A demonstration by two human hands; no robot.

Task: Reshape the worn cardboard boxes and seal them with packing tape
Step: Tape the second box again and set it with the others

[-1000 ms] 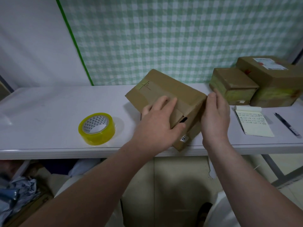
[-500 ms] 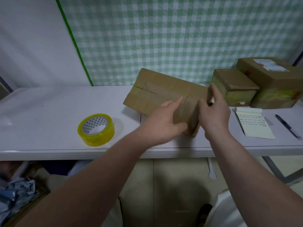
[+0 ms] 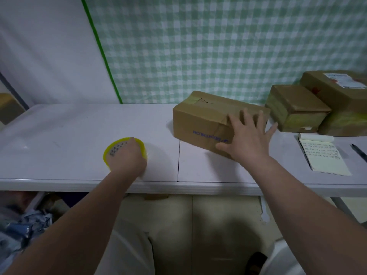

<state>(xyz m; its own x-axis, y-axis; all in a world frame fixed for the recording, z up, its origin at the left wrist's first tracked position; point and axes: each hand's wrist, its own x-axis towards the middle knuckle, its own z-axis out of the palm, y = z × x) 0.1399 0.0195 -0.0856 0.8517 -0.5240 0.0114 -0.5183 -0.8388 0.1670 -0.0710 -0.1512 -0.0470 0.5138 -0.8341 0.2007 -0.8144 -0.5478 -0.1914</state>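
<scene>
Gripping the tape roll (image 3: 116, 149): the left hand (image 3: 127, 157) sits over its near right side, knuckles bent, fingers curled down onto the rim; fingertips hidden. Roll lies flat on the white table (image 3: 59, 135), close to the front edge.

Right hand (image 3: 248, 139) spread wide, fingers straight, pressing on the cardboard box (image 3: 202, 120). Palm covers the box's near right corner, fingers lie along the top, thumb against the front face. Nothing held. Box rests on the table, long side running away to the left of this hand, tape strip along the top seam, blue print upside down on the front face.

Between the two hands: bare tabletop crossed by a dark seam (image 3: 178, 159). Left of the left hand: a long run of bare surface to the table's end.

Right of the right hand, tighter. A small box (image 3: 294, 110) stands just beyond the fingertips, a larger box (image 3: 337, 92) behind it. A notepad (image 3: 321, 157) lies near the wrist's right, a pen (image 3: 359, 153) beyond that.

Behind the box, a checked curtain (image 3: 218, 46) closes off the far edge.
</scene>
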